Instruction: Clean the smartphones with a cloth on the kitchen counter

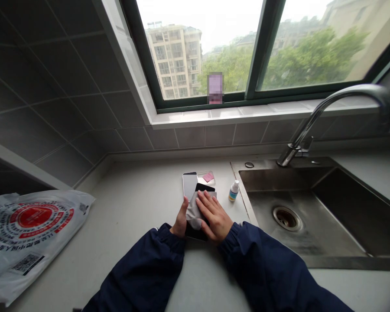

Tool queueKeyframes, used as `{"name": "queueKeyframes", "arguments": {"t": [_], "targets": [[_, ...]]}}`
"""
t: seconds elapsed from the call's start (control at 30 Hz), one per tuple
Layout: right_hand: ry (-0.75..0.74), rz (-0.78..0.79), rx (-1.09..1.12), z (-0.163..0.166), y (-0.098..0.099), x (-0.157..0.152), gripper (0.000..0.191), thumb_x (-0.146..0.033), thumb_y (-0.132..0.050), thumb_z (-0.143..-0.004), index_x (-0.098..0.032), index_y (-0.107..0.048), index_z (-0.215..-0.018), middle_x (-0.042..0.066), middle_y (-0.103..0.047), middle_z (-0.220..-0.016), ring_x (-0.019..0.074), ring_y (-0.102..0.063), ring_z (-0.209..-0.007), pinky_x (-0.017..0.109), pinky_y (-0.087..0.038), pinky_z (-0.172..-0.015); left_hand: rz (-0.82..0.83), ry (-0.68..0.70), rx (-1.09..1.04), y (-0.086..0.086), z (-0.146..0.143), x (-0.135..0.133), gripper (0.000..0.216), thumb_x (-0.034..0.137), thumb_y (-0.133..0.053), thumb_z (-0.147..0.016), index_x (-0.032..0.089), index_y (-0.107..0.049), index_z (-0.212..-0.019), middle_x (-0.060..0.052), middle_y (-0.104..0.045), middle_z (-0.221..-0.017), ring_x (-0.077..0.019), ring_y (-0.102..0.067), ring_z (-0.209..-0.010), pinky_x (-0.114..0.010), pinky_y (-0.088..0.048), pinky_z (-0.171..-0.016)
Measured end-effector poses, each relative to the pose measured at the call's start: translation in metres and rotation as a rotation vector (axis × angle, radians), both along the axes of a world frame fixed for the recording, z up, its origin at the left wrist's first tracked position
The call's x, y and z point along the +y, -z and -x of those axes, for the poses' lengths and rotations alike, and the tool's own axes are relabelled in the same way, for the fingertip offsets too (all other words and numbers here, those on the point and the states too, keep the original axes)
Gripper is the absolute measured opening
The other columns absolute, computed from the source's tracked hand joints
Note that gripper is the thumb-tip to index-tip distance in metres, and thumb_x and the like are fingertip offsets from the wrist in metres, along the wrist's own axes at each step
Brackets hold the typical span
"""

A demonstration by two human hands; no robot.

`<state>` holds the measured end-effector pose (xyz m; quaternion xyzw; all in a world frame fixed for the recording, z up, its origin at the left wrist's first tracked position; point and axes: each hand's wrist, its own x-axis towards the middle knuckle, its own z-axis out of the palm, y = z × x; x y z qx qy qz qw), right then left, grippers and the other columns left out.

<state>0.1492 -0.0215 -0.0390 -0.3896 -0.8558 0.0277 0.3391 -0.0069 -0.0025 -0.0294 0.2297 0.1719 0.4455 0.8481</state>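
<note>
A black phone [196, 234], mostly covered by a grey cloth [193, 212], is low over the counter. My left hand [180, 219] grips its left edge, with the thumb up along the side and the other fingers hidden. Across the cloth lies my right hand [216, 216], its fingers pressing the fabric onto the screen. Just behind, a second phone [190, 182] with a pale reflective screen rests on the counter. Beside that one is a clear phone case [211, 174] with a small pink piece [208, 177] on it. A small white spray bottle [233, 191] with a blue and yellow label stands upright to the right.
On the right, a steel sink [247, 195] is set into the white counter [130, 208], with a chrome tap [287, 155] at its back edge. A printed white plastic bag [52, 255] lies at the left. Behind are a tiled wall and a window [201, 106].
</note>
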Motion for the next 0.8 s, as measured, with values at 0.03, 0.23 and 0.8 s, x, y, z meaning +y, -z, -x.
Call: {"name": "queueKeyframes", "arguments": {"t": [0.03, 0.23, 0.8], "targets": [[-0.039, 0.000, -0.014, 0.0010, -0.0006, -0.0013, 0.065, -0.028, -0.044, -0.095, -0.011, -0.027, -0.155, 0.015, -0.025, -0.161, 0.0308, -0.016, -0.151, 0.054, -0.033, -0.115, 0.022, -0.011, 0.005, -0.0003, 0.0012, 0.0004, 0.074, 0.064, -0.053, -0.087, 0.017, -0.048, -0.144, -0.015, -0.052, -0.145, -0.0326, -0.034, -0.144, -0.047, -0.024, -0.120], [0.058, -0.011, 0.020, -0.0022, -0.0026, 0.0016, 0.066, -0.027, -0.043, -0.096, -0.013, -0.020, -0.157, 0.016, -0.024, -0.161, 0.0323, -0.019, -0.150, 0.056, -0.036, -0.113, -0.071, 0.003, -0.005, 0.0000, -0.0022, 0.0003, 0.072, 0.060, -0.052, -0.090, 0.018, -0.043, -0.148, -0.013, -0.046, -0.151, -0.0305, -0.027, -0.147, -0.046, -0.019, -0.122], [-0.092, 0.010, -0.027, -0.0001, -0.0027, -0.0035, 0.059, -0.033, -0.045, -0.097, -0.010, -0.036, -0.150, 0.014, -0.028, -0.160, 0.0294, -0.017, -0.151, 0.051, -0.030, -0.118, 0.033, 0.016, 0.034, 0.0014, 0.0020, 0.0012, 0.074, 0.064, -0.054, -0.087, 0.019, -0.048, -0.145, -0.013, -0.051, -0.146, -0.0321, -0.034, -0.144, -0.049, -0.021, -0.121]]}}
